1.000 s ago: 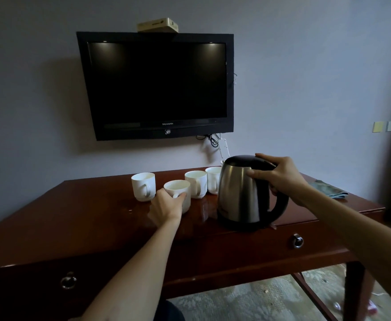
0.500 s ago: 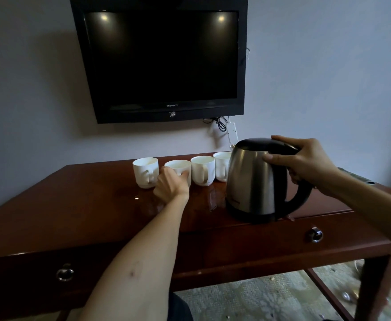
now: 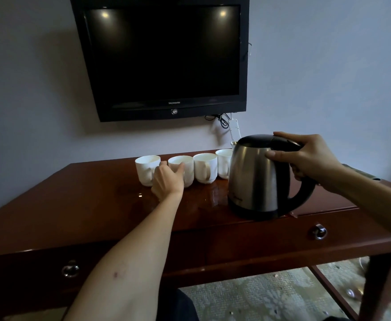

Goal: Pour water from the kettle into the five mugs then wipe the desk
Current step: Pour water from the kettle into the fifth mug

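Several white mugs stand in a row at the back of the dark wooden desk (image 3: pixel 79 205). My left hand (image 3: pixel 166 181) grips the second mug from the left (image 3: pixel 184 166), beside the leftmost mug (image 3: pixel 144 170). Two more mugs (image 3: pixel 205 167) (image 3: pixel 223 162) follow to the right; the last is partly hidden by the steel kettle (image 3: pixel 255 179). The kettle stands on the desk right of centre. My right hand (image 3: pixel 305 156) holds the top of its black handle, thumb against the lid's edge.
A black television (image 3: pixel 164 56) hangs on the wall above the mugs, with cables (image 3: pixel 222 120) below its right corner. The desk front has two drawer ring pulls (image 3: pixel 70 269) (image 3: pixel 319 232). A wet patch (image 3: pixel 141 195) shines in front of the mugs. Patterned carpet (image 3: pixel 259 297) lies below.
My left hand has pushed the second mug back into line with the others. The camera has moved closer and tilted down. My right hand stays on the kettle handle.
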`<control>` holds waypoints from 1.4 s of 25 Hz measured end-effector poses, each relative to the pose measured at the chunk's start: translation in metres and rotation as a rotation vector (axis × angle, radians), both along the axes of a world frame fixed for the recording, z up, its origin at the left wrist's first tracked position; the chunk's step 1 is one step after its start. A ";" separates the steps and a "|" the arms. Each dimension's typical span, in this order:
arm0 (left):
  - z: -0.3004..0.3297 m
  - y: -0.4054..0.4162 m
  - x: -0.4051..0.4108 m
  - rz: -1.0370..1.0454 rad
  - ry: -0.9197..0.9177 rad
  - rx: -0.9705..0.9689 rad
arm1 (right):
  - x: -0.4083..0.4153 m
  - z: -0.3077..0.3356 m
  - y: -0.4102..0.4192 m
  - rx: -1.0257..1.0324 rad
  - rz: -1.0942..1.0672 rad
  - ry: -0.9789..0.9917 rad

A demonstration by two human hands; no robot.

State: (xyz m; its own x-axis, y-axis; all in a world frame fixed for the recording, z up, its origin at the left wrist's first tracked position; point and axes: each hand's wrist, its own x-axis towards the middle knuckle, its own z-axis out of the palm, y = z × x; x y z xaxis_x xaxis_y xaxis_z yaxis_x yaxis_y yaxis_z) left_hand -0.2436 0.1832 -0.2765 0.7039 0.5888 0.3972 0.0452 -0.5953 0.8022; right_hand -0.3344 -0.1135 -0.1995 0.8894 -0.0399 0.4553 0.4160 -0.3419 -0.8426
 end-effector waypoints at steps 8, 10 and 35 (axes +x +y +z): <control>0.004 0.046 -0.014 -0.018 0.000 -0.421 | -0.006 0.003 0.002 -0.015 -0.009 0.019; -0.003 0.052 0.001 -0.072 0.018 -0.474 | -0.005 0.003 0.002 -0.014 -0.012 0.019; 0.007 0.029 -0.087 -0.403 0.216 -0.048 | -0.030 0.047 -0.006 -0.185 0.120 0.177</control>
State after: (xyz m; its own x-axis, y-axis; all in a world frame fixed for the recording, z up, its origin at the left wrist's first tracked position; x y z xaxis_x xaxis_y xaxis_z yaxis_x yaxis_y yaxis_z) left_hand -0.3302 0.2120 -0.2691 0.9442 0.2654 0.1953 -0.0130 -0.5622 0.8269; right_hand -0.3640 -0.1190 -0.1523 0.9492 0.1393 0.2820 0.3143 -0.4537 -0.8339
